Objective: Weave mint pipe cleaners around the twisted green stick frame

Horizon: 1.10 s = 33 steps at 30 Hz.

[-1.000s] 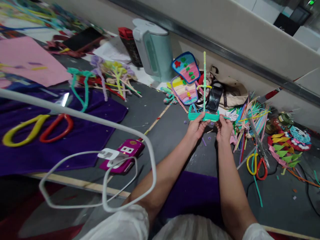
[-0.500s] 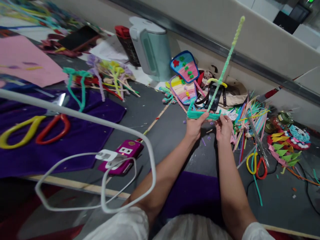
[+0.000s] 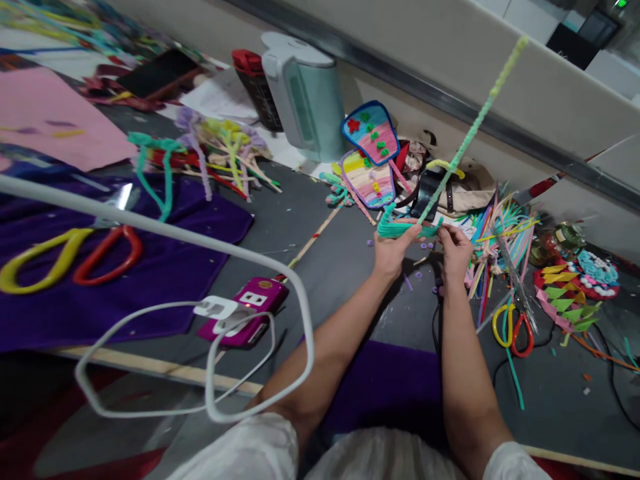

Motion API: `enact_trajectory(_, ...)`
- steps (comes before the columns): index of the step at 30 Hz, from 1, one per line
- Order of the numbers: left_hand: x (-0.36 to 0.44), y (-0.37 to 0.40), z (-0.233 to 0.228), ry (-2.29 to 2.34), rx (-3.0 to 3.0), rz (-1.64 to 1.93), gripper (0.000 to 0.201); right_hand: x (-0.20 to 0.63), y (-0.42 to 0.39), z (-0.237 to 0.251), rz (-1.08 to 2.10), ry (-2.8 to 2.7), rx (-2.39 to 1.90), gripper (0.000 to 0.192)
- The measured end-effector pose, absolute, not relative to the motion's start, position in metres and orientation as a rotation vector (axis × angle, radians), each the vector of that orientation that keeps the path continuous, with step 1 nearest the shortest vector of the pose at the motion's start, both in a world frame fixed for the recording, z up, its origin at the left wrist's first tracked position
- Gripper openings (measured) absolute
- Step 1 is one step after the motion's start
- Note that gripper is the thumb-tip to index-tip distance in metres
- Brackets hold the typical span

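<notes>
Illegible gold label (image 3: 267, 287), teal bundle (image 3: 391, 230) in hands (image 3: 391, 255)

Here's the dark grey tabletop (image 3: 335, 280), stretching wide, a pale strip (image 3: 165, 371) edging its near side, and behind it stands a light grey partition (image 3: 400, 27) with a dark rail (image 3: 380, 68) running along it! Over the top: white surfaces (image 3: 617, 80), a dark screen (image 3: 600, 28), one green light (image 3: 621, 3) glowing. The lighting's dim; below the table edge, red and grey sink into shadow.

Craft piece (image 3: 394, 230) before bag (image 3: 474, 198), scissors (image 3: 80, 235) on left cloth (image 3: 183, 275)
</notes>
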State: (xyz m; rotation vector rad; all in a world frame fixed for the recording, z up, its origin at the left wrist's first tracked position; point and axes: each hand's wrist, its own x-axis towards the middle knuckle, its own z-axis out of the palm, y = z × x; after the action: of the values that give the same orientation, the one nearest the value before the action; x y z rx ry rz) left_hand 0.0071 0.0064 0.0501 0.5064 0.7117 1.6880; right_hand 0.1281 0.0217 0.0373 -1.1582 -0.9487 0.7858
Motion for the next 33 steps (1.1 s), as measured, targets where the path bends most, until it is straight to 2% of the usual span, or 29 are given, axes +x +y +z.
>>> enact_trajectory(7, 0.004, 0.013, 0.046, 0.644, 0.422, 1.637, 0.036, 0.14, 0.017, 0.049, 0.783, -1.085, -1.144, 0.017)
enact_trajectory(19, 0.002, 0.021, 0.034, 0.653, 0.259, 1.481, 0.013, 0.141, 0.015, 0.049, 0.941, -1.081, -1.054, 0.021)
enact_trajectory(26, 0.003, 0.024, 0.029, 0.697, 0.219, 1.423, 0.01, 0.141, 0.014, 0.049, 1.0, -1.083, -0.952, 0.037)
enact_trajectory(33, 0.004, 0.022, 0.027, 0.72, 0.301, 1.489, 0.021, 0.147, 0.017, 0.043, 0.922, -1.369, -1.029, 0.012)
